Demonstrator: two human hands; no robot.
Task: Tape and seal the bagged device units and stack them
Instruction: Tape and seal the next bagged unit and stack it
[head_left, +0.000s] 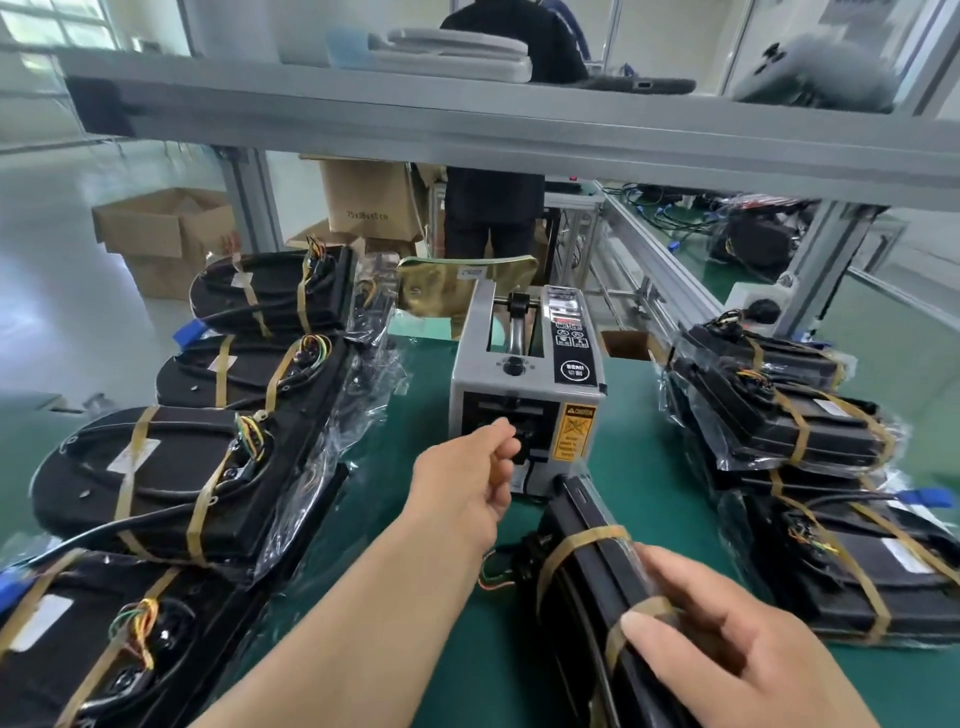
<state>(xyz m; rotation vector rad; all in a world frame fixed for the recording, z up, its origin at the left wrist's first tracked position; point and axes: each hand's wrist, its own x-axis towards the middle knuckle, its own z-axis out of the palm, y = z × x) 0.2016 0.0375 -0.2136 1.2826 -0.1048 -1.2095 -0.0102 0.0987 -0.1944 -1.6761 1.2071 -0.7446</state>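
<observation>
While the bagged device unit (587, 561) stands on edge at five o'clock on the green mat (639, 467), your right hand (727, 644) grips its top edge, thumb on a tan tape band. Your left hand (467, 483) reaches toward twelve o'clock, fingers curled at the tape dispenser (519, 374) outlet (whether they pinch tape, I cannot tell). Taped units (779, 426) sit stacked at three o'clock.

Tape dispenser (524, 400) between unit stacks (789, 415).
</observation>
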